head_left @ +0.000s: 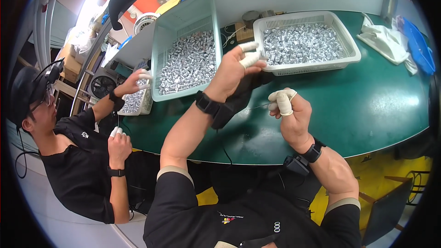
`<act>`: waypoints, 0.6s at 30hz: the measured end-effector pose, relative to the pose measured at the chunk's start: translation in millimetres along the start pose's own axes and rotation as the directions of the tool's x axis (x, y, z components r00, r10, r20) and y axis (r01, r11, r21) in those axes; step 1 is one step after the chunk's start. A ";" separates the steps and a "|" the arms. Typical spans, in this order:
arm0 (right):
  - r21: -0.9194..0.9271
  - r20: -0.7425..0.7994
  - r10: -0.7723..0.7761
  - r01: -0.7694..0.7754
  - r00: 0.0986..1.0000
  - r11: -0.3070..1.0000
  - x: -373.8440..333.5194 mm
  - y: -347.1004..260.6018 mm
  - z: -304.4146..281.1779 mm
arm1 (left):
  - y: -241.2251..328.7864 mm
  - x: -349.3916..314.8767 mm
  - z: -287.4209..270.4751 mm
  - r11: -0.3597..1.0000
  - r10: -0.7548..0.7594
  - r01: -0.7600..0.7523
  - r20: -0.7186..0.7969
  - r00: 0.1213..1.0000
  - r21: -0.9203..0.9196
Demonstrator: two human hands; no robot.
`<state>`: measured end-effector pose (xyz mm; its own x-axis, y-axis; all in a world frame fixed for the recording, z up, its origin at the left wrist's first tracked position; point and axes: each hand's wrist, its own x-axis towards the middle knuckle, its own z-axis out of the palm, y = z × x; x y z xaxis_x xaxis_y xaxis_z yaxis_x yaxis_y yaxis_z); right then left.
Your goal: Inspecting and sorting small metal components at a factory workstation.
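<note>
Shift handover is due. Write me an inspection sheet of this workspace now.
Surface: green table, bare in front of the person.
Job's things: white basket and pale green basket, both holding small silvery metal parts; a thin wire at the right hand.
Clutter: white cloth, blue item at the far right edge.
Hands: left hand raised at the white basket's edge, fingers open; right hand pinching the thin wire; both wear white finger cots.
Cables: a black cable hangs over the table edge.
Surroundings: a co-worker at left with a third basket; fans behind.
</note>
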<state>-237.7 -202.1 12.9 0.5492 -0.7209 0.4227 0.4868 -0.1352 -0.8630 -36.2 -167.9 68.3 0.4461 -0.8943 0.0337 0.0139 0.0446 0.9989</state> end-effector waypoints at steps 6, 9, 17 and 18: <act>-0.004 0.011 -0.005 0.005 1.000 1.000 1.8 -1.6 0.9 | 17.2 -0.8 -60.3 0.952 0.187 -0.160 -0.078 0.979 0.261; -0.002 0.035 -0.012 0.012 0.999 1.000 1.6 -2.5 0.7 | 24.0 -1.8 -99.2 0.903 0.245 -0.145 -0.208 0.947 0.403; -0.042 0.069 0.013 -0.010 0.998 0.999 1.7 0.2 -0.9 | 24.5 -8.6 -140.0 0.201 -0.125 -0.040 0.066 0.990 0.979; -0.051 0.066 0.021 -0.017 0.998 0.999 1.8 0.7 -1.3 | 24.6 -7.6 -137.4 0.198 -0.126 -0.040 0.066 0.990 0.979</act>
<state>-237.2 -204.4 12.7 0.6026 -0.6773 0.4221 0.4418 -0.1573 -0.8832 83.7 -98.8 88.2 0.3812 -0.9201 -0.0906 -0.8913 -0.3917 0.2283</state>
